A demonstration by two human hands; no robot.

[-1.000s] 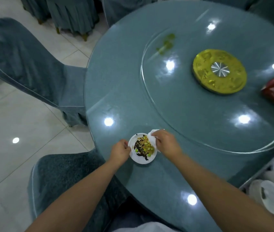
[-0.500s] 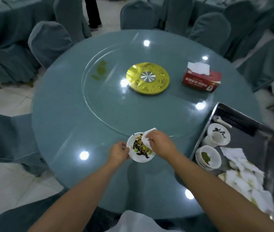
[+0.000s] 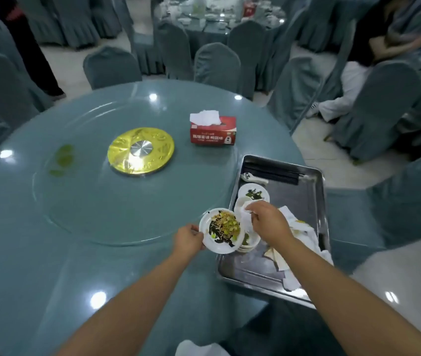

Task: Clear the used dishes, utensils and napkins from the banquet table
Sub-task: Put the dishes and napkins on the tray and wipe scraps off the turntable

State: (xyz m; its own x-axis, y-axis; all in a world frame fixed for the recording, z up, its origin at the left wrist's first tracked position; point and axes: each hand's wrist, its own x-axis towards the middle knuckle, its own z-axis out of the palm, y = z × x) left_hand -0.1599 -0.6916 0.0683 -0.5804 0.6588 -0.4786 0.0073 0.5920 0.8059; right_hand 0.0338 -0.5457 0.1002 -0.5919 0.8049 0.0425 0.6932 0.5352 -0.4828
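The left hand grips the rim of the plate of scraps, held at the near-left edge of the steel tray; the right hand, over the tray, pinches a napkin. With only 1 edge held, a tilt could slide scraps onto the surface short of the tray.

Dim, even overhead lighting with a cool blue-green cast. Round ceiling lamps reflect as small white glare spots on the glossy table, scattered around the gold disc at its middle, which itself shines brightly. Shadows are soft and faint. The metal tray, right of the disc, gives a dull sheen. Wide-angle distortion bends the table rim and stretches the forearms toward the lower edge. Chairs and the far table beyond the disc are soft and smeared; detail is sharpest near the disc.
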